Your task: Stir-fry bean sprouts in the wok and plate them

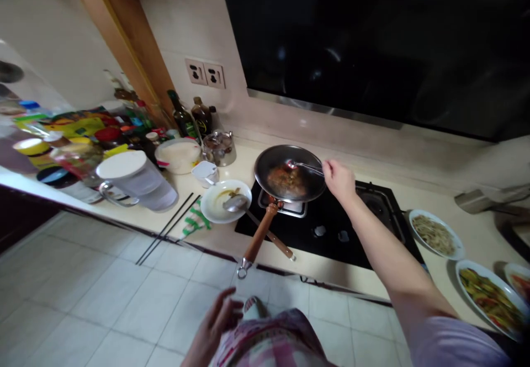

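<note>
A dark frying pan (290, 174) sits over the left burner of the black gas stove (331, 240), its wooden handle (260, 232) pointing toward me. Reddish-brown food (285, 182) lies in the pan. My right hand (338, 180) is closed around the end of a metal utensil (309, 168), whose tip is over the food. Below the pan handle, off the counter, my left hand (217, 323) holds nothing, with its fingers apart and slightly curled. Left of the pan, a white bowl (211, 211) holds a ladle (235, 203) and some yellowish liquid.
Black chopsticks (165, 228) and a green strip (194, 221) lie near the counter edge. A water pitcher (143, 179), jars and bottles (182, 116) crowd the left. Plates of noodle-like food (433, 234) and vegetables (488, 301) stand right. A dark range hood (351, 52) overhangs.
</note>
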`<state>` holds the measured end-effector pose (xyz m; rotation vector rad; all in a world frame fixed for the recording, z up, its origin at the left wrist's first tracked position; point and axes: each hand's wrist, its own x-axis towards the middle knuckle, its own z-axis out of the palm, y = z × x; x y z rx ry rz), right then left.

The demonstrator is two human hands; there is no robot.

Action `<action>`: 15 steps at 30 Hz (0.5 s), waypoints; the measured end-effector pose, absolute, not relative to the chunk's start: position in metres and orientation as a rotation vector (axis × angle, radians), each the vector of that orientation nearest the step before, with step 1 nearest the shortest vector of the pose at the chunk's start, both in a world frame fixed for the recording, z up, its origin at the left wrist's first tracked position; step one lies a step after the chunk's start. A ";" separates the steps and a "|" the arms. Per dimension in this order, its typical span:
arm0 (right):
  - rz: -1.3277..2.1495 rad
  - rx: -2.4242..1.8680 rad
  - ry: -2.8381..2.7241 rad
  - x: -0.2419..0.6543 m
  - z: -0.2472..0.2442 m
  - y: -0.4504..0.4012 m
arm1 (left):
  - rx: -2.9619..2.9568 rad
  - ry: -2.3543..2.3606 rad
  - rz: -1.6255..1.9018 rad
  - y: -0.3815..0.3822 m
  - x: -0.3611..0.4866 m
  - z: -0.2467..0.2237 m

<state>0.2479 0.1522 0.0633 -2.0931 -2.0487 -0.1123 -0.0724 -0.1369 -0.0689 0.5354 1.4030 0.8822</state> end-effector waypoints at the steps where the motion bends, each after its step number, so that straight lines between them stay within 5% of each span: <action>1: -0.099 -2.134 -1.978 0.259 0.052 0.132 | 0.512 1.375 0.956 -0.124 -0.068 -0.057; 9: 0.421 -2.393 -1.937 0.291 -0.078 0.043 | 0.725 1.375 1.173 -0.067 -0.015 -0.020; 15: 0.567 -2.340 -1.936 0.282 -0.103 0.045 | 0.761 1.363 1.158 -0.078 0.000 -0.027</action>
